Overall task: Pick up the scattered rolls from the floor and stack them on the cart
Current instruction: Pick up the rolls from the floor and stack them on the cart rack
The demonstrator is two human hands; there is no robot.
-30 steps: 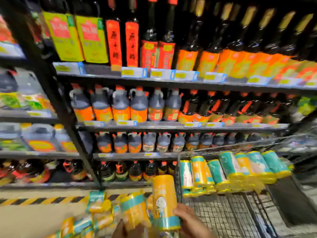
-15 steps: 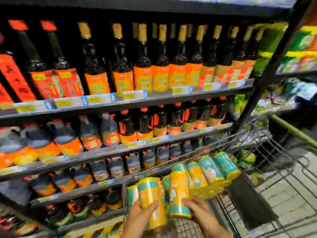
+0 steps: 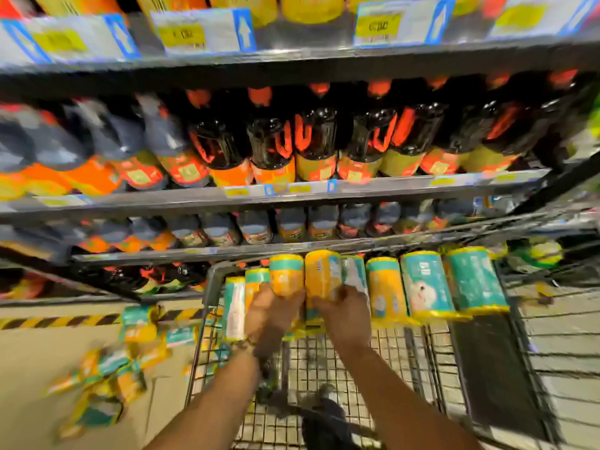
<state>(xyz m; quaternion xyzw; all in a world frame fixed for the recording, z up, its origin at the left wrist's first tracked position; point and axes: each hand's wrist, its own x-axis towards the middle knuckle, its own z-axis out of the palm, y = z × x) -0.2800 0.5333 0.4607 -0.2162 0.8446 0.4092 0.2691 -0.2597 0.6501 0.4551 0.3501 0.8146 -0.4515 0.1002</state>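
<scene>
At the far end of the grey wire shopping cart [image 3: 211, 287], we hold two yellow-orange plastic-wrapped cylindrical rolls with teal bands, side by side and touching. Our left hand [image 3: 272, 315] grips the left roll [image 3: 287, 274], fingers curled round its near end. Our right hand [image 3: 344, 313] grips the right roll [image 3: 323, 274], fingers clamped on it in the same way. Both rolls sit in line with the row of teal and yellow rolls [image 3: 422, 287] lying lengthwise across the cart, with more of that row on either side of our hands. On the beige floor left of the cart lie scattered rolls [image 3: 107, 375], blurred. Behind the cart stand dark metal shelves [image 3: 292, 193] full of dark bottles with orange labels [image 3: 272, 147]. A black-and-yellow striped band [image 3: 58, 321] runs along the floor at the foot of the shelves.
</scene>
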